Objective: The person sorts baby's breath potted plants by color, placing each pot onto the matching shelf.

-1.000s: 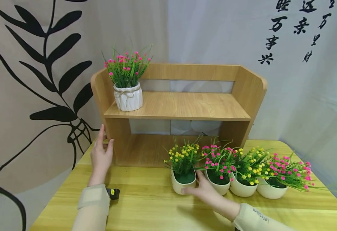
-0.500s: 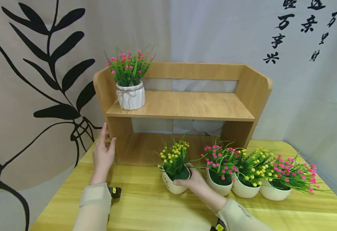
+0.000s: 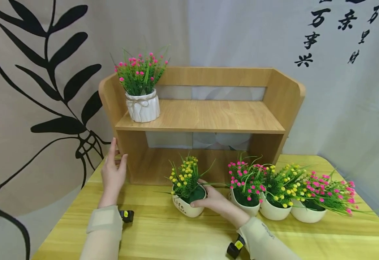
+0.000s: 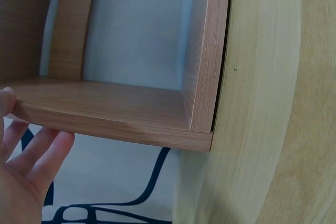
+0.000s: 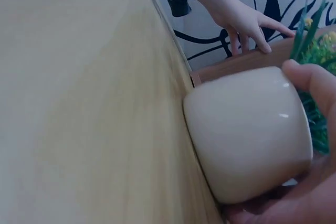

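Plainly, a yellowish table bears the shelf before leaf-printed cloth.

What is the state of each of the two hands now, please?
Left hand: holding the side edge of the wooden shelf.
Right hand: holding the tilted white pot with yellow flowers.

Head camera: above the worktop, facing forward and down on the shelf. Left wrist camera: close at the shelf's left end, scene turned sideways. Right wrist camera: close to one pot, tilted. All views share the left hand.
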Demonstrator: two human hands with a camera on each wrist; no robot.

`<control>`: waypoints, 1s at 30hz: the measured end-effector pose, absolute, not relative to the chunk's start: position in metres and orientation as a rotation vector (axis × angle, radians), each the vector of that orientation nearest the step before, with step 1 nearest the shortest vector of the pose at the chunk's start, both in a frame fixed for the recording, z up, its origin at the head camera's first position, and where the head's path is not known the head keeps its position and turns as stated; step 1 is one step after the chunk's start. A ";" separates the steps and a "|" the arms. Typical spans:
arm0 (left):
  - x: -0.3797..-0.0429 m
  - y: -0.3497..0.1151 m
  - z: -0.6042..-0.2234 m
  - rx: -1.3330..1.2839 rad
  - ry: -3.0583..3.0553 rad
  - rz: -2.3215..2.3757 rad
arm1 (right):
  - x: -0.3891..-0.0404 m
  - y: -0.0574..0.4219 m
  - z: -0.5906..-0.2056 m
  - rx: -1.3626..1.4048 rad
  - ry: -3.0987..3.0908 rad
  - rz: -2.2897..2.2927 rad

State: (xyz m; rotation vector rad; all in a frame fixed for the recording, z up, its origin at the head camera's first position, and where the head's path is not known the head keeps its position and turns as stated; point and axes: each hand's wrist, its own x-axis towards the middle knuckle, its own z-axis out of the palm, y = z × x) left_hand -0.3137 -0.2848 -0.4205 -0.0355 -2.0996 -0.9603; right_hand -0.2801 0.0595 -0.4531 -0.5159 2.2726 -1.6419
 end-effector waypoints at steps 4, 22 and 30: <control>-0.313 -0.286 -0.420 -0.035 -2.093 -0.947 | -0.278 0.055 -0.455 -0.538 2.296 -1.653; -0.314 -0.285 -0.419 -0.028 -2.098 -0.966 | -0.268 0.046 -0.460 -0.529 2.528 -1.552; -0.315 -0.285 -0.420 -0.023 -2.107 -0.969 | -0.266 0.045 -0.450 -0.588 2.546 -1.501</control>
